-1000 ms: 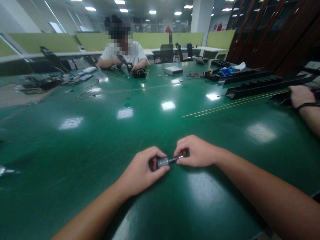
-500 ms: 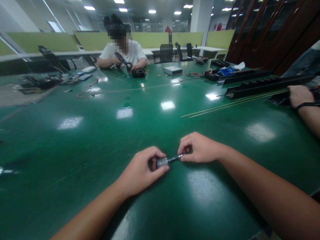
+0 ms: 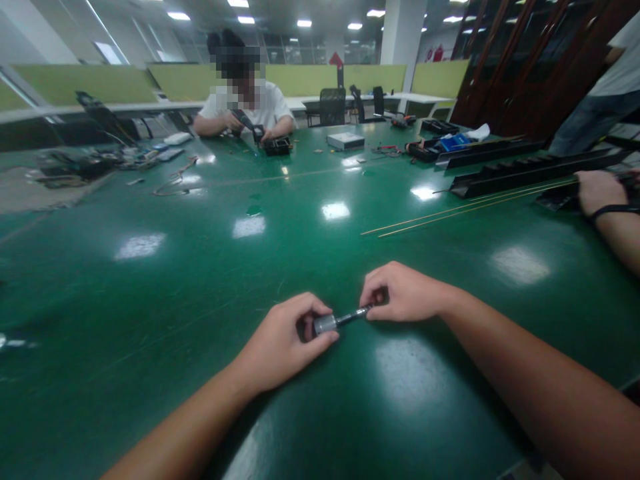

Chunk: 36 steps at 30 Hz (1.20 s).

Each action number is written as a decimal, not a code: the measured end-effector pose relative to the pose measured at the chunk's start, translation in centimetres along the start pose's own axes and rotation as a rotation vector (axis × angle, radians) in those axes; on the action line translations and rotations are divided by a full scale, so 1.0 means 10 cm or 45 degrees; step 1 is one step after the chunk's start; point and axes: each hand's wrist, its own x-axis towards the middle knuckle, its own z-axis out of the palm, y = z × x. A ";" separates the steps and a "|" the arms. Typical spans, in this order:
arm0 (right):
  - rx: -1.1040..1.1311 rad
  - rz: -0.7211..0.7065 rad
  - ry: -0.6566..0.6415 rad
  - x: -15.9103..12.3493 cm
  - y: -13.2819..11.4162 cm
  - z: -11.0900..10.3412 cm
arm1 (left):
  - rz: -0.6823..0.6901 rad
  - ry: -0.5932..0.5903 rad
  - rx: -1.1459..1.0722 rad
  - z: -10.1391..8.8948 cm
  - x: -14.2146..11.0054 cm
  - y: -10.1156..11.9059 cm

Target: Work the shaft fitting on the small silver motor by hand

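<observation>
Low over the green table (image 3: pixel 200 267), my left hand (image 3: pixel 283 343) is closed around a short silver-grey metal cylinder (image 3: pixel 326 325), thumb on the near side and fingers on the far side. A thin dark shaft (image 3: pixel 349 317) sticks out of the cylinder to the right, slightly raised. Its shinier far end is pinched between the thumb and fingertips of my right hand (image 3: pixel 393 293). Those fingers hide the very tip. What exact kind of part this is, I cannot tell.
Two thin brass-coloured rods (image 3: pixel 425 222) lie toward the right, near a co-worker's hand (image 3: pixel 600 190) and black metal channels (image 3: pixel 525 175). Across the table a person (image 3: pixel 245 113) handles a black device (image 3: pixel 277 145). A grey box (image 3: pixel 345 141) and cables (image 3: pixel 175 177) lie farther back.
My right hand has shifted slightly right and up along the shaft, so more of its shiny end shows. My left hand stays put. A person at the far right has come further into view.
</observation>
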 end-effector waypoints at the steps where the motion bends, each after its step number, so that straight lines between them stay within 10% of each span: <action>1: 0.000 0.001 -0.002 0.00 0.00 0.00 | 0.004 0.000 -0.001 0.00 0.00 0.00; 22: 0.103 0.098 -0.088 0.00 0.02 -0.05 | 0.017 0.006 -0.002 -0.03 -0.05 -0.01; 36: 0.018 -0.170 0.112 0.11 -0.05 0.25 | 0.072 0.015 -0.005 -0.01 0.12 0.06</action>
